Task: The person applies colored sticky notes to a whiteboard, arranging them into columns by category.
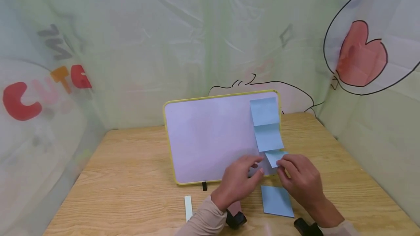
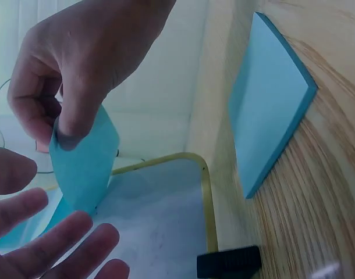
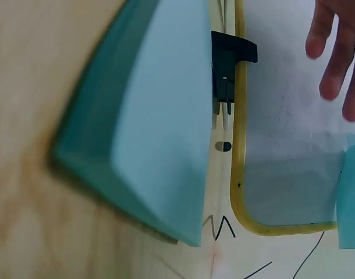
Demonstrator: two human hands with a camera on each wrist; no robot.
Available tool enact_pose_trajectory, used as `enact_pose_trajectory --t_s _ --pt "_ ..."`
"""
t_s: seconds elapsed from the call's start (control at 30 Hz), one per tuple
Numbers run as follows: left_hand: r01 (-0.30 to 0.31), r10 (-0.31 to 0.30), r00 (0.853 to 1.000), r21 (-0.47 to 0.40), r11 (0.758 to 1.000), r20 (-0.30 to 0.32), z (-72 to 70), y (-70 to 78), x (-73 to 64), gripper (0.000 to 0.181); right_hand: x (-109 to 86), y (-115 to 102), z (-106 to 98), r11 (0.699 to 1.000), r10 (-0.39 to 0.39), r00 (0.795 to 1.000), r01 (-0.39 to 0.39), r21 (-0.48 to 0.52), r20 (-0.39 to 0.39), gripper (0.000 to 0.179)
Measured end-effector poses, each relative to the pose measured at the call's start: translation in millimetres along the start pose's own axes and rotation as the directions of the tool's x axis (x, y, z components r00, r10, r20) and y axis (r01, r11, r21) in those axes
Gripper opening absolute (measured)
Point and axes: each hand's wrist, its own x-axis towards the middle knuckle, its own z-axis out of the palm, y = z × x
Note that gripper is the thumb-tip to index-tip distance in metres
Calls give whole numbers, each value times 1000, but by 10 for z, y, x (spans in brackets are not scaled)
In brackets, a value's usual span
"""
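A whiteboard (image 1: 210,137) with a yellow frame leans upright on the table. Two blue sticky notes (image 1: 264,112) are stuck one above the other along its right side. My right hand (image 1: 302,179) pinches a third sticky note (image 2: 87,157) between thumb and fingers, just under those two, at the board's lower right. Whether this note touches the board, I cannot tell. Beside it, my left hand (image 1: 241,179) holds nothing; its fingers (image 2: 67,244) are spread and relaxed near the note. Below the hands lies a thick blue sticky note pad (image 1: 277,201).
A pale strip (image 1: 188,208) lies on the wooden table (image 1: 131,163) left of my left sleeve. Something pinkish (image 1: 234,208) shows partly behind my left wrist. A black clip (image 3: 227,58) grips the board's bottom edge. Printed sheets (image 1: 164,46) hang behind the table.
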Motion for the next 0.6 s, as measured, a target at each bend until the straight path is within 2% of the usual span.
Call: enact_pose_trajectory --t_s 0.13,0.37,0.47,0.6 --pt "-4 4 1000 -43 999 15 38 17 50 41 0 -19 -29 1000 -6 999 5 8 37 42" --pt "54 -49 998 -113 992 50 85 52 90 37 -13 -44 -47 1000 -3 997 1 29 72 43" --pt "70 -64 997 -167 983 39 102 45 87 36 -32 -36 -46 999 -5 997 1 46 75 40" --pt "70 -69 998 -250 966 15 135 7 85 35 -72 -23 -49 997 5 993 -14 71 122 40"
